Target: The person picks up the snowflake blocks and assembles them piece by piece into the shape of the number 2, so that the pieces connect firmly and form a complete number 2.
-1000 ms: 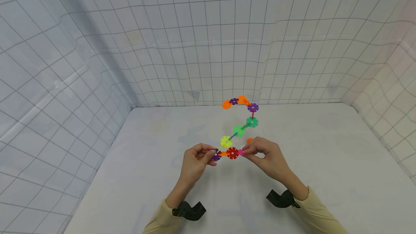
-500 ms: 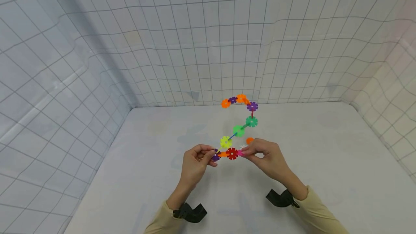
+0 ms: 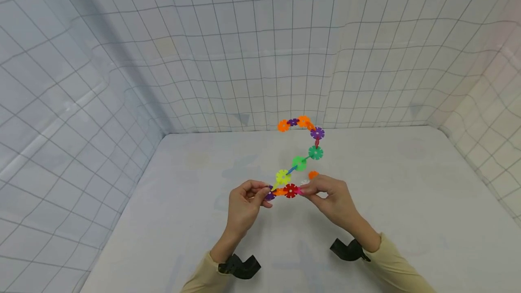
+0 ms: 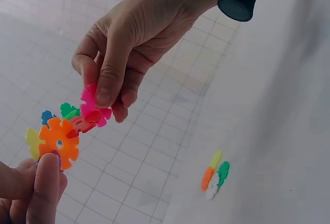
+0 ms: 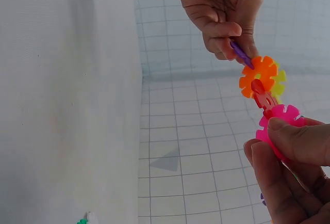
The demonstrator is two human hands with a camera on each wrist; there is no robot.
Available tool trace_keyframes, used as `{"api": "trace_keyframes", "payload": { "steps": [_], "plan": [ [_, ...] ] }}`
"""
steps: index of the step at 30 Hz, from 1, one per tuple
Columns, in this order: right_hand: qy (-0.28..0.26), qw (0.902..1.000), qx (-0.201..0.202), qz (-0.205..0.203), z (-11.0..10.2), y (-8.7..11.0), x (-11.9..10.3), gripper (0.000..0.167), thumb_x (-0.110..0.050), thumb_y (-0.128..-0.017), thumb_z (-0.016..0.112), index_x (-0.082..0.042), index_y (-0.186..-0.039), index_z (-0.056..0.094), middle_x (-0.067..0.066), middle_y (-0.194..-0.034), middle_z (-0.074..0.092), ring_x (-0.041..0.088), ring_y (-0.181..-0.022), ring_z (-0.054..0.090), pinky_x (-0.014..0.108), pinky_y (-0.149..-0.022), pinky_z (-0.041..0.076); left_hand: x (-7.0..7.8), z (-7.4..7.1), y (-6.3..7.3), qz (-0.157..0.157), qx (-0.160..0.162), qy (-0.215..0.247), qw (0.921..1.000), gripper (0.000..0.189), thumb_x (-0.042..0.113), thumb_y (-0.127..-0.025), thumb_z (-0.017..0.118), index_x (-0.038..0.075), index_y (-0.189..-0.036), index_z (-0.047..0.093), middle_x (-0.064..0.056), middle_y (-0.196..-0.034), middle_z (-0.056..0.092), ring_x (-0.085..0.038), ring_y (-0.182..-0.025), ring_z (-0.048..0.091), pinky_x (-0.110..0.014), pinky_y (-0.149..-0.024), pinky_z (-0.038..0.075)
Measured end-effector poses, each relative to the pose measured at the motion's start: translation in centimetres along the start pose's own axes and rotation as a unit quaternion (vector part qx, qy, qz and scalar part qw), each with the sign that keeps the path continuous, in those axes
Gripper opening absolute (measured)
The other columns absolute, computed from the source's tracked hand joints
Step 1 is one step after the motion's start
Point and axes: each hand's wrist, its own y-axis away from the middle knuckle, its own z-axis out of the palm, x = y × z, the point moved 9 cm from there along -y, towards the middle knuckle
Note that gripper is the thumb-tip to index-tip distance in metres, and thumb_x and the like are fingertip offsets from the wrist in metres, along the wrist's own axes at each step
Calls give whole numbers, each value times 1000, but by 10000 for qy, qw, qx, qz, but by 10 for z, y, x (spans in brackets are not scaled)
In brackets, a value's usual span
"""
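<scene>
My left hand pinches a purple snowflake disc between thumb and fingers. My right hand pinches a pink snowflake disc. Between the hands run an orange disc and a red disc, slotted together edge to edge with the held ones. From the purple disc the chain continues away through a yellow disc, a blue one, a light green disc and a teal disc. It curves left at the far end, finishing in an orange end disc. Fingertips cover part of both held discs.
Just beyond my right hand, loose discs lie on the white table, among them an orange loose disc; yellow, green and white loose discs show in the left wrist view. A white gridded curtain encloses the back and sides.
Both hands keep their grips. My right hand has shifted slightly left, and the pink disc looks turned more edge-on. The chain's far end has swayed a little.
</scene>
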Motion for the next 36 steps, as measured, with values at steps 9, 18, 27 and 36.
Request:
{"api": "trace_keyframes", "payload": {
  "steps": [9, 18, 27, 36],
  "plan": [
    [-77, 9997, 179, -138, -3, 0, -1, 27, 26, -65, 71, 2, -78, 69, 13, -80, 69, 23, -74, 65, 18, -69, 52, -7, 0, 0, -315, -35, 217, 9993, 12, 1, -89, 64, -10, -95, 63, -19, -82, 66, -19, -58, 65, -34, -61, 57],
    [-174, 9981, 438, -394, -3, 8, 18, 29, 24, -63, 74, 1, -80, 70, 11, -78, 68, 22, -72, 65, 17, -70, 52, -20, 4, -1, -909, -348, 470, 9941, 17, 5, -92, 62, -9, -101, 61, -19, -89, 65, -18, -66, 66, -39, -69, 57],
    [78, 9973, 381, -616, -1, 14, 26, 31, 18, -66, 76, -5, -85, 71, 5, -85, 69, 18, -78, 65, 19, -74, 52, -26, 6, -1, -1165, -683, 562, 9893, 25, 14, -94, 62, -8, -105, 59, -17, -91, 66, -24, -73, 68, -42, -72, 56],
    [310, 9937, 427, -991, -2, 14, 19, 32, 20, -63, 75, -4, -83, 71, 6, -86, 68, 20, -78, 66, 18, -76, 51, -27, 7, 0, -1196, -862, 673, 9868, 25, 16, -93, 62, -5, -106, 59, -17, -93, 66, -39, -81, 66, -47, -77, 54]
  ]
}}
